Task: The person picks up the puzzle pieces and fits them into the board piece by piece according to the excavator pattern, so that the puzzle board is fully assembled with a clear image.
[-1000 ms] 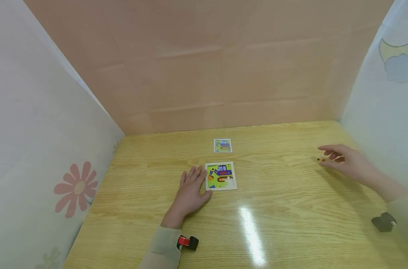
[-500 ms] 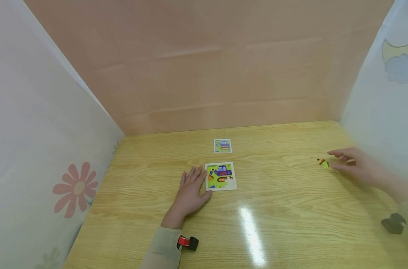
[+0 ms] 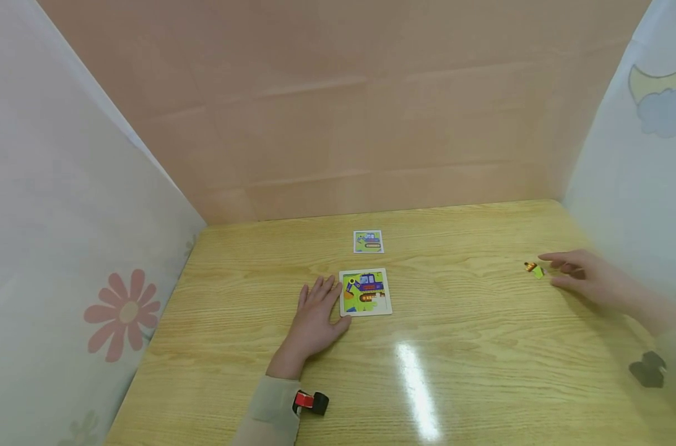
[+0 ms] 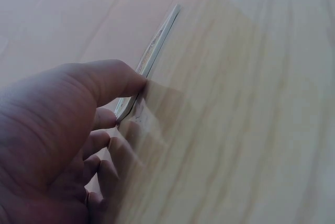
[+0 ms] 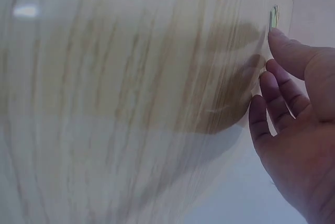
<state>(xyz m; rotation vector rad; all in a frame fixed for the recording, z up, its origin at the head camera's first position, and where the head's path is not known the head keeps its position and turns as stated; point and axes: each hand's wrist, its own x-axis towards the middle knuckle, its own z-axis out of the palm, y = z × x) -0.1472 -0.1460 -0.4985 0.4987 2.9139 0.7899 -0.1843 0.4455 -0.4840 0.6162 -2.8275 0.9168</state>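
My left hand [image 3: 316, 320] rests on the table along the left side of a small jigsaw puzzle board [image 3: 389, 297]. Its fingers lie fairly straight, index fingertip at the board's left edge and thumb at the near left corner. The board shows a blue digger on lime green, with a pale gap at lower right. On the right side, two small puzzle pieces lie together: one brown with yellow stripes [image 3: 530, 267], the other lime green [image 3: 538, 273]. My right hand [image 3: 580, 277] hovers just right of them, thumb tip near the green one, fingers loosely bent and holding nothing.
Behind the board lies a small picture card [image 3: 368, 241] with the same digger. The wooden table [image 3: 460, 347] is bounded by an orange-brown cloth [image 3: 371, 124] at the back and pale printed cloths on both sides.
My right hand has drawn back to the right from the pieces, uncovering the green one, then shifted slightly left. The left hand and the puzzle board have stayed put.
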